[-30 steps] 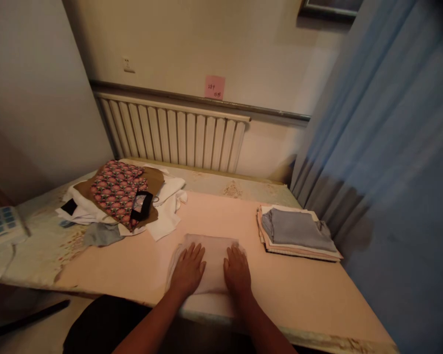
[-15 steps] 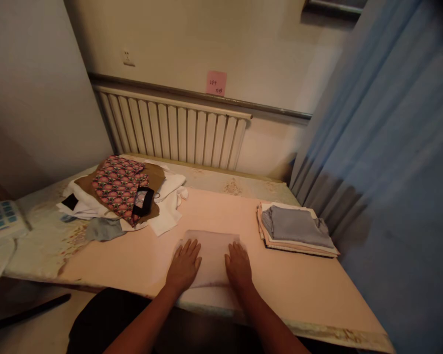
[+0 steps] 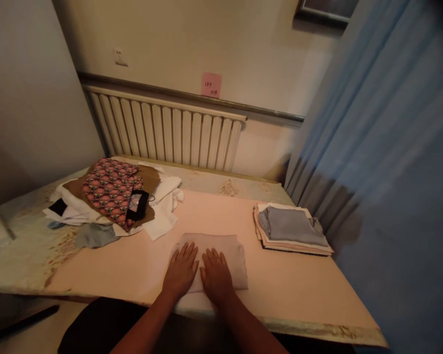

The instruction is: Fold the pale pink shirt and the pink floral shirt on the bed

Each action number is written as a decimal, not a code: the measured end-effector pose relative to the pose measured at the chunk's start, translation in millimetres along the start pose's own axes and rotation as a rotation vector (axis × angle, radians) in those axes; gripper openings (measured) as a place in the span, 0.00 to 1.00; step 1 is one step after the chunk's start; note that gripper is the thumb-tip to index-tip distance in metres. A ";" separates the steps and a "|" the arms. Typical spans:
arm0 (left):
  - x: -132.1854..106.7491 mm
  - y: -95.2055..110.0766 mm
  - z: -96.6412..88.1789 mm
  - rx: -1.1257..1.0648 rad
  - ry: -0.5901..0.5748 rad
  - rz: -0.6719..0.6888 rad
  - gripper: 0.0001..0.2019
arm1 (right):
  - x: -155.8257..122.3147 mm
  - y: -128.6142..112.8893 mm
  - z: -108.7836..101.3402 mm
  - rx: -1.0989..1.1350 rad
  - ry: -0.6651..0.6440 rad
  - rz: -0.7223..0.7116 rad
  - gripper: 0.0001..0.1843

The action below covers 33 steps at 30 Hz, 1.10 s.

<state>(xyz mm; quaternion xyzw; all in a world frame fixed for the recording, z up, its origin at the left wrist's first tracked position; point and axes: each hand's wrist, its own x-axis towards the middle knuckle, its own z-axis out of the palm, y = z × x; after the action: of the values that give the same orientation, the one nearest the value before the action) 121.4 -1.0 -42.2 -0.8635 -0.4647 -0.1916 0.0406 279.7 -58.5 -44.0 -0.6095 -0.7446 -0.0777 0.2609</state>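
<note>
A folded pale pinkish-grey garment (image 3: 237, 260) lies near the front edge of the table, directly in front of me. My left hand (image 3: 180, 270) rests flat on its left part, fingers stretched out and pointing away from me. Close beside it, my right hand (image 3: 216, 275) lies palm down on the middle of the cloth, its fingers also straight. Both hands hide much of the garment's near half. What kind of garment it is, I cannot tell.
To the right stands a stack of folded clothes with a grey garment (image 3: 291, 226) on top. A loose heap with a red patterned garment (image 3: 109, 189) lies at the left. A pink sheet (image 3: 295, 295) covers much of the table. Behind are a radiator (image 3: 166, 130) and a blue curtain (image 3: 391, 196).
My right hand has moved left, from the garment's right edge to its middle, baring the right side. My left hand stays on the left part. The view has shifted slightly.
</note>
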 end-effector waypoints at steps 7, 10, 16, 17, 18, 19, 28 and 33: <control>-0.4 0.7 1.6 -0.020 0.034 -0.008 0.23 | -22.8 37.7 -14.8 -0.115 0.036 0.137 0.23; -0.6 0.7 1.1 -0.026 0.032 -0.016 0.23 | -34.1 47.6 -24.1 -0.147 0.040 0.165 0.23; -1.5 -1.6 4.9 -0.058 0.041 -0.015 0.24 | -48.6 57.5 -27.7 -0.141 0.100 0.177 0.22; -1.7 -1.9 5.5 -0.057 0.042 -0.015 0.23 | -49.5 58.2 -26.8 -0.142 0.109 0.174 0.22; -1.7 -2.2 5.9 -0.055 0.040 -0.015 0.23 | -50.1 58.8 -25.9 -0.145 0.116 0.172 0.22; -1.8 -2.3 6.1 -0.052 0.036 -0.015 0.23 | -50.6 59.3 -25.0 -0.150 0.119 0.165 0.22; -2.6 -1.5 4.1 -0.022 0.036 -0.009 0.23 | -52.8 63.9 -21.4 -0.184 0.107 0.129 0.22; -1.8 -0.3 1.0 -0.003 0.018 -0.015 0.23 | -53.5 65.2 -19.7 -0.179 0.138 0.107 0.22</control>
<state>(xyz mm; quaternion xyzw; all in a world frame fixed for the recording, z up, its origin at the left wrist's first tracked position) 120.6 -2.0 -43.9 -0.8583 -0.4706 -0.2003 0.0420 353.8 -97.5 -66.4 -0.6626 -0.6813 -0.1714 0.2598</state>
